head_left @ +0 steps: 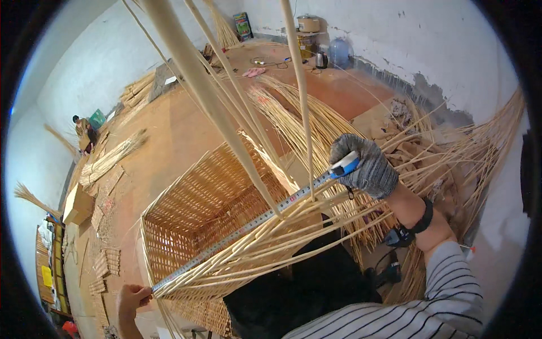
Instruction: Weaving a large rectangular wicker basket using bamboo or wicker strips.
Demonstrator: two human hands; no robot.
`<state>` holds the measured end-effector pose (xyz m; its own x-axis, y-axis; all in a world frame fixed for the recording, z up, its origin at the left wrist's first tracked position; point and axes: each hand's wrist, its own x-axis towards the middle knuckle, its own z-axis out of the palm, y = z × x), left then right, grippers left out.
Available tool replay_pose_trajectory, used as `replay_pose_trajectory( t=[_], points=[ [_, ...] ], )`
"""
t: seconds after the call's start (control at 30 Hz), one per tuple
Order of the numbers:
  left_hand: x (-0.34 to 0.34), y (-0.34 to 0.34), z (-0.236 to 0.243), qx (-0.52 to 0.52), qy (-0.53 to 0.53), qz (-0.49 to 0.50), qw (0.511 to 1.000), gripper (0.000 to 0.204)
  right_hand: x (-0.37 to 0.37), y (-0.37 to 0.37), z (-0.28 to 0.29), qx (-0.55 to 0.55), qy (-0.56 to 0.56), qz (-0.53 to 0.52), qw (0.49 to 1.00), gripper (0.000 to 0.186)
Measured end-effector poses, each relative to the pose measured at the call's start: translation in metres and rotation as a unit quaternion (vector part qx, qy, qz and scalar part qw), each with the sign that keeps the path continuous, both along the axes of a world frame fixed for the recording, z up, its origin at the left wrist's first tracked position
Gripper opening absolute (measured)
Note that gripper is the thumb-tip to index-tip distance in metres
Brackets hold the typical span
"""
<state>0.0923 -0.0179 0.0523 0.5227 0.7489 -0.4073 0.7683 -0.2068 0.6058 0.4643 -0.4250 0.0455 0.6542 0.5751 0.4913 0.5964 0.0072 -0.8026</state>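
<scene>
So, from my end, the tape (244, 229) runs taut between my 2 hands, its long axis slanting from lower left to upper right along the near side of the basket (175, 229). The left hand (134, 296) pinches its tip by the corner; the gloved right hand (365, 168) clasps the case (344, 164). I judge the left nearer the basket.

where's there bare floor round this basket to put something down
The widest patch is floor between the basket and the rod bundle to its left. Another, smaller, lies in front of the kettle and blue water jug. Right of the basket is crowded with loose rods and crumpled sacking; the tape measure spans the basket's top.
</scene>
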Motion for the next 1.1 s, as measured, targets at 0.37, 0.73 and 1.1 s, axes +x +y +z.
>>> replay_pose_trajectory(
  t=[0.37,0.73,1.1],
  points=[
    [-0.009,0.019,-0.018,-0.008,-0.046,-0.017,0.999,0.024,0.009,0.005,0.003,-0.020,-0.047,-0.049,0.997,0.014],
    [-0.008,0.031,-0.014,0.033,-0.013,0.002,0.999,0.023,0.006,0.002,-0.001,-0.008,-0.078,-0.061,0.995,0.016],
    [0.198,-0.127,0.019,-0.267,-0.424,-0.224,0.836,0.069,0.014,0.014,-0.003,0.040,0.135,-0.145,0.979,0.031]
  ],
)
